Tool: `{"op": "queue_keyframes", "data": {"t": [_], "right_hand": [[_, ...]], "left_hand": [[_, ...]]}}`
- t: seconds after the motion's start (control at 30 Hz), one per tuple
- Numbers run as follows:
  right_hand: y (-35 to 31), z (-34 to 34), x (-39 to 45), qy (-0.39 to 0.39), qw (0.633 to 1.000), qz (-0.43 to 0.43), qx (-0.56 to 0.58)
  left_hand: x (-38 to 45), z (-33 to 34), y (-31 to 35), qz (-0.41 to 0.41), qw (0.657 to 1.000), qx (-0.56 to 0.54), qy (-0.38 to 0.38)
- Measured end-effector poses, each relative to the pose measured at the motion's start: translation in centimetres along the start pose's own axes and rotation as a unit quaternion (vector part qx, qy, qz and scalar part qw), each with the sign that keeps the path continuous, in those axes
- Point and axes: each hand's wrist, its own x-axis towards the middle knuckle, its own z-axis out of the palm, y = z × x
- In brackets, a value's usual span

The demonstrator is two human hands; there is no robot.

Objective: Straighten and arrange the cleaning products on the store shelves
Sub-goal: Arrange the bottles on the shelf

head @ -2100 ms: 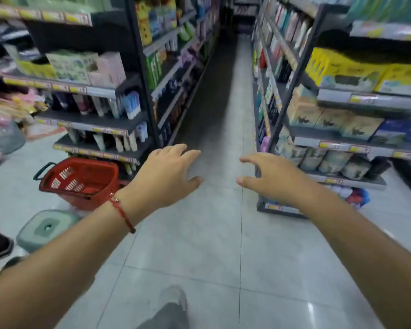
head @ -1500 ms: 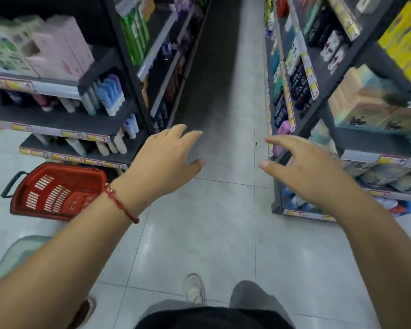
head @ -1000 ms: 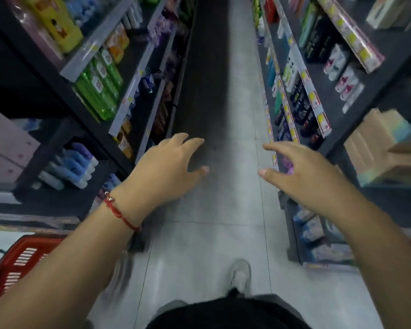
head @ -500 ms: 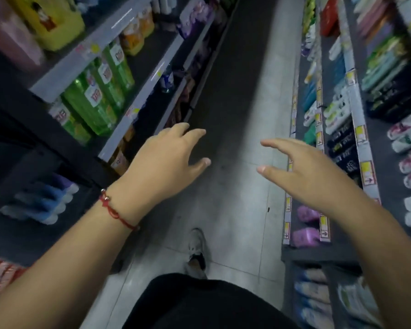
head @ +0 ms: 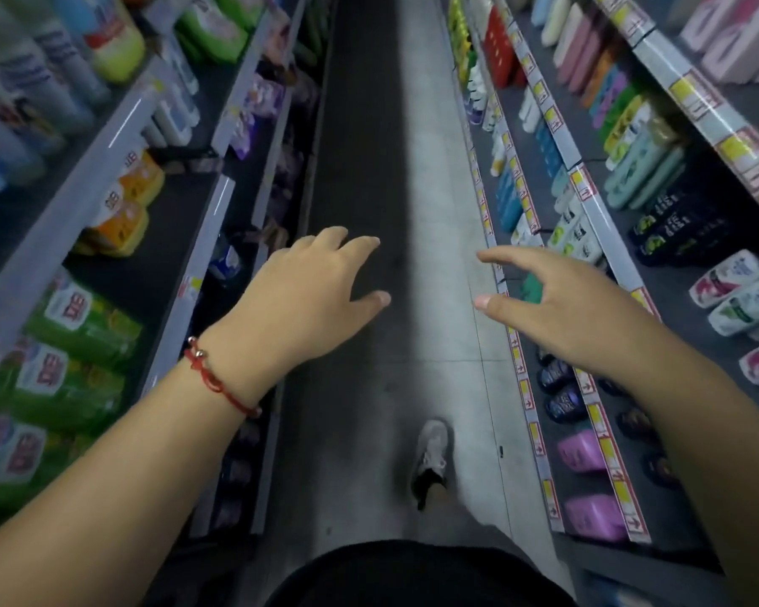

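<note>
While both arms reach out over the aisle floor [head: 434, 177], nothing is held — the left hand [head: 307, 295], with a red bracelet [head: 220, 378] on its wrist, has its fingers spread and loose, and the right hand [head: 561, 304] is likewise relaxed, thumb and forefinger apart. Neither touches a shelf or a product. The cleaning products sit on racks at both sides: green pouches [head: 62, 357] at about 8 o'clock on the left shelf [head: 106, 159], orange packs [head: 123, 208] above them near 10 o'clock, and at 3 o'clock on the right shelf [head: 605, 230] white-and-pink bottles [head: 737, 291], with purple bottles [head: 583, 453] lower down near 4 o'clock. One shoe [head: 432, 453] shows at 6 o'clock, mid-stride by the look of it. My judgement is that this is the approach step, walking the aisle to pick a spot — no straightening has begun. The next move calls for choosing a row that looks crooked, turning to face that shelf, and bringing a hand onto a bottle or pouch to square it with its neighbours; which row needs it most I cannot tell through the blur.
</note>
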Motion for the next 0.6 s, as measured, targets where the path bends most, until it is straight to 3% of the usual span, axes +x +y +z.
{"op": "queue_keyframes", "data": {"t": [0.27,0.37,0.47,0.6], "right_hand": [[2.0,-6.0,17.7,-0.007,0.998,-0.052,-0.029],[1.8,-7.4,24.4,-0.025,0.996,-0.074,-0.038],[0.9,-8.3,30.4,-0.059,0.994,-0.086,-0.019],[-0.5,-9.3,39.2,-0.101,0.988,-0.112,-0.020]], "left_hand": [[15.5,-4.3,-3.2,-0.057,0.998,0.027,-0.011],[19.3,-4.9,-5.4,-0.091,0.996,0.010,0.015],[22.3,-5.2,-7.3,-0.114,0.992,-0.048,-0.018],[28.5,-6.0,-11.2,-0.147,0.989,-0.029,-0.008]]}}
